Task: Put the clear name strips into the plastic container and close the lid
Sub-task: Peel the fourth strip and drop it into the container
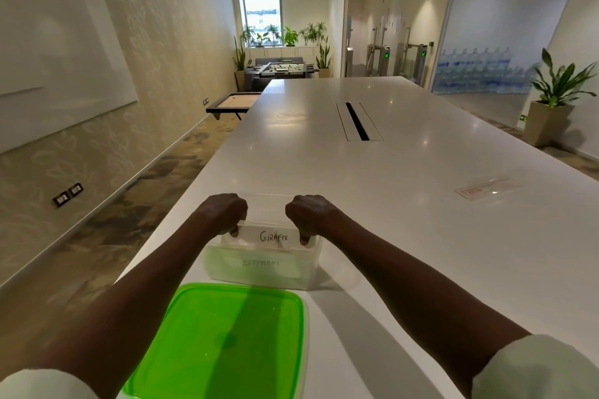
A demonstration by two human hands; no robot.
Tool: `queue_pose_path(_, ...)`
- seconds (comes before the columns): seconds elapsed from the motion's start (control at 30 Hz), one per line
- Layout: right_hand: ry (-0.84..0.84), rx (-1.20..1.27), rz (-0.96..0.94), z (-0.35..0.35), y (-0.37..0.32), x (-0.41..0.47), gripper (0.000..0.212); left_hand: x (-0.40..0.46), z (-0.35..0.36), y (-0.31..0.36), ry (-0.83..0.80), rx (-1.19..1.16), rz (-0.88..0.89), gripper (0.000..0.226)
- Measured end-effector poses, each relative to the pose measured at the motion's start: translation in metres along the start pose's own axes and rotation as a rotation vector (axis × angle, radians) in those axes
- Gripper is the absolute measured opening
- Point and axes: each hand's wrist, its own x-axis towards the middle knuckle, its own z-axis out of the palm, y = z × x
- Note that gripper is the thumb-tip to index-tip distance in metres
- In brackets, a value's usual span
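Here both the left hand [223,212] and right hand [308,212] pinch the clear "GIRAFEE" name strip [274,236] above the clear rectangular plastic container [259,272]; lowered crooked, it could snag the rim, blocking the green lid [223,340] lying nearer.

Bare forearms run out of pale off-white sleeves [544,366] pushed up near the elbows.

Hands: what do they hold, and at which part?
Both the left hand and right hand pinch the clear GIRAFEE name strip at its two ends, over the open plastic container.
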Motion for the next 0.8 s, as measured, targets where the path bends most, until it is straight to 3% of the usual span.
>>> queue_pose_path(0.27,0.041,0.092,-0.001,0.003,0.001,-0.005,0.042,-0.002,-0.003,0.002,-0.001,-0.087,-0.002,0.03)
queue_pose_path(0.43,0.26,0.152,0.004,-0.004,0.002,-0.014,0.034,-0.003,-0.022,0.011,0.095,-0.215,0.031,0.04)
queue_pose_path(0.63,0.613,0.136,0.039,-0.014,0.008,-0.036,0.015,-0.008,-0.053,0.042,0.389,-0.333,0.082,0.023)
queue_pose_path(0.8,0.776,0.139,0.112,-0.012,0.029,-0.057,0.023,-0.008,-0.064,0.075,0.605,-0.419,0.074,0.032)
